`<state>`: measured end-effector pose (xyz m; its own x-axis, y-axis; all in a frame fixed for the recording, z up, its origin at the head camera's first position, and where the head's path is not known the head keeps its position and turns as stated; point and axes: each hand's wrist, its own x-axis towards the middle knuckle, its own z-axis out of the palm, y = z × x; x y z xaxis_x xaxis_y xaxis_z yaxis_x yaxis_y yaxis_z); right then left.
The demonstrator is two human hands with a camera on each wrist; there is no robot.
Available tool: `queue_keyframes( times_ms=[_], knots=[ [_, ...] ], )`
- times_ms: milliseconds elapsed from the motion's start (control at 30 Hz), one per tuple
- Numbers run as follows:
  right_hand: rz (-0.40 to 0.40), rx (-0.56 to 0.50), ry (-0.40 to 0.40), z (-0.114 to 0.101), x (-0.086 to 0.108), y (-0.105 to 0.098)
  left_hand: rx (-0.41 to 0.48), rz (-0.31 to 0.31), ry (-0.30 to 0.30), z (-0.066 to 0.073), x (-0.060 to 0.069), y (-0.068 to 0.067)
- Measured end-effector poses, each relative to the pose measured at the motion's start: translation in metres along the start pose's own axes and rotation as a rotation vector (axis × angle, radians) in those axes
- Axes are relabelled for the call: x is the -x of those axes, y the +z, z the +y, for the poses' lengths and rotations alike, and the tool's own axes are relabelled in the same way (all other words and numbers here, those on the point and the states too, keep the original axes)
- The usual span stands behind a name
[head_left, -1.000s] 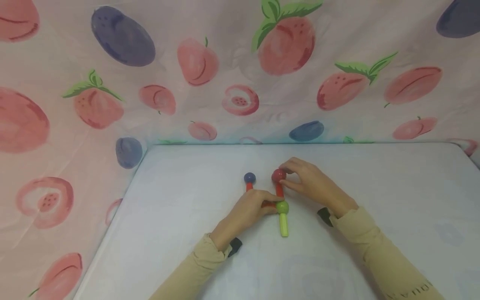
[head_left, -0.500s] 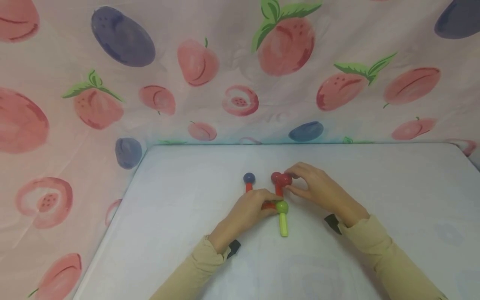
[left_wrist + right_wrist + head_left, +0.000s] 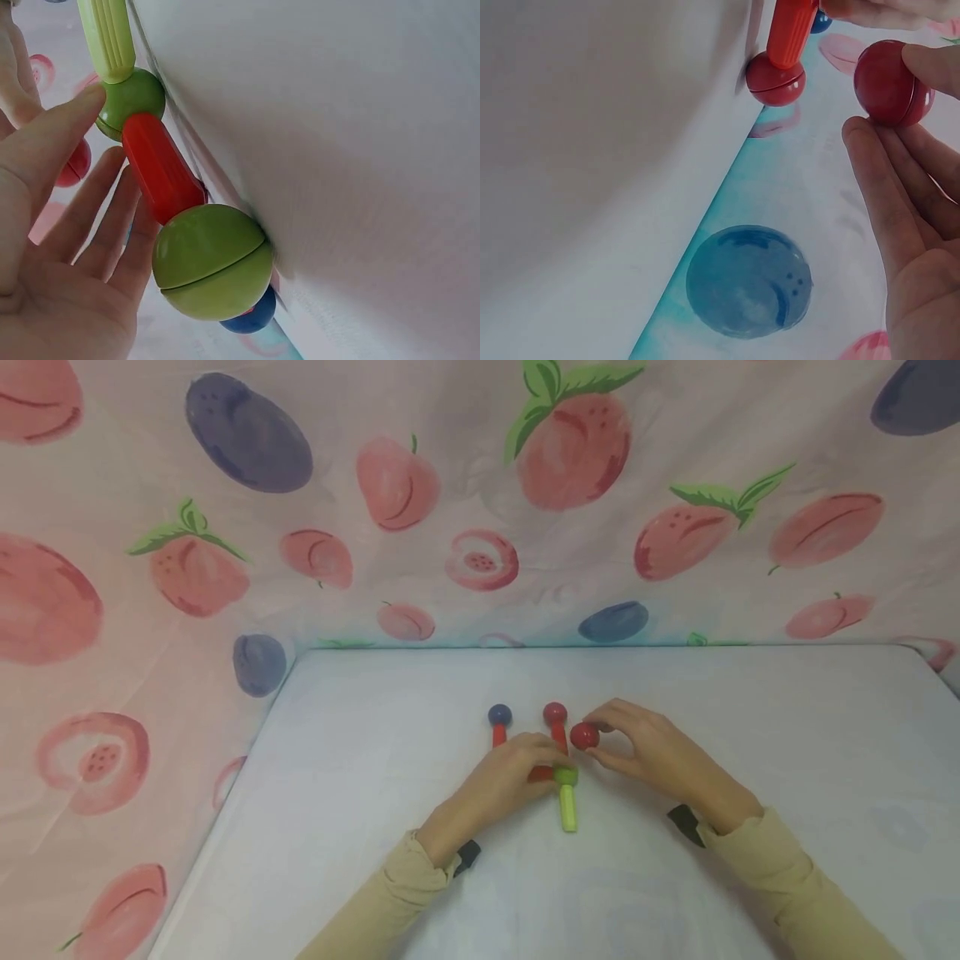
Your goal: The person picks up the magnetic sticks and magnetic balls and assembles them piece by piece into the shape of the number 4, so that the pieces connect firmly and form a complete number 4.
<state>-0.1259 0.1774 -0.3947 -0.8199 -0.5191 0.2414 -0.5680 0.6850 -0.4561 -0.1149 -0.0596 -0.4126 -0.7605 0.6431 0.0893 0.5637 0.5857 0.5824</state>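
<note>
My right hand (image 3: 648,750) pinches a loose red ball (image 3: 585,736) between thumb and fingers, just right of a joined set of sticks and balls. With thumb and fingers, my left hand (image 3: 506,777) pinches the green ball (image 3: 135,103) of that set. A yellow-green stick (image 3: 567,810) runs from this ball toward me. Away from me, a red stick (image 3: 559,740) leads to another red ball (image 3: 555,713). In the left wrist view, a further red stick (image 3: 161,169) joins the pinched ball to a second green ball (image 3: 214,262), which my left hand hides from the head view.
A blue ball (image 3: 500,715) tops another red stick (image 3: 498,737) on the left side of the set. All of it lies on a white-covered table (image 3: 375,710). Behind stands a fruit-patterned cloth (image 3: 480,468).
My right hand has drawn back right and toward me with the loose red ball, which now sits apart from the set's red ball. The left hand stays at the green ball.
</note>
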Motion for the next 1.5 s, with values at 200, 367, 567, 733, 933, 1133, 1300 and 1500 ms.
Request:
queue_keyframes(
  times_ms=[200, 367, 567, 733, 933, 1133, 1300, 1500],
  knots=[
    [0.002, -0.003, -0.034, 0.002, 0.009, -0.002, -0.029, -0.025, 0.047, 0.0, -0.002, 0.001],
    [-0.009, 0.003, -0.044, 0.001, 0.014, -0.004, -0.087, -0.046, 0.119, 0.0, -0.005, 0.002],
    [0.005, 0.006, -0.097, 0.001, 0.018, -0.003, -0.143, -0.073, 0.158, 0.0, -0.008, 0.003],
    [0.001, 0.008, -0.107, -0.001, 0.022, -0.001, -0.21, -0.085, 0.176, 0.001, -0.009, 0.005],
    [-0.03, 0.005, -0.078, -0.004, 0.026, -0.002, -0.301, -0.104, 0.184, 0.004, -0.011, 0.007],
    [-0.055, 0.002, -0.063, -0.006, 0.03, -0.001, -0.349, -0.114, 0.186, 0.005, -0.012, 0.009],
    [-0.059, -0.001, -0.08, -0.007, 0.033, 0.001, -0.336, -0.107, 0.181, 0.004, -0.011, 0.009],
    [-0.063, -0.02, -0.128, -0.007, 0.036, 0.004, -0.327, -0.11, 0.175, 0.004, -0.011, 0.008]
  ],
)
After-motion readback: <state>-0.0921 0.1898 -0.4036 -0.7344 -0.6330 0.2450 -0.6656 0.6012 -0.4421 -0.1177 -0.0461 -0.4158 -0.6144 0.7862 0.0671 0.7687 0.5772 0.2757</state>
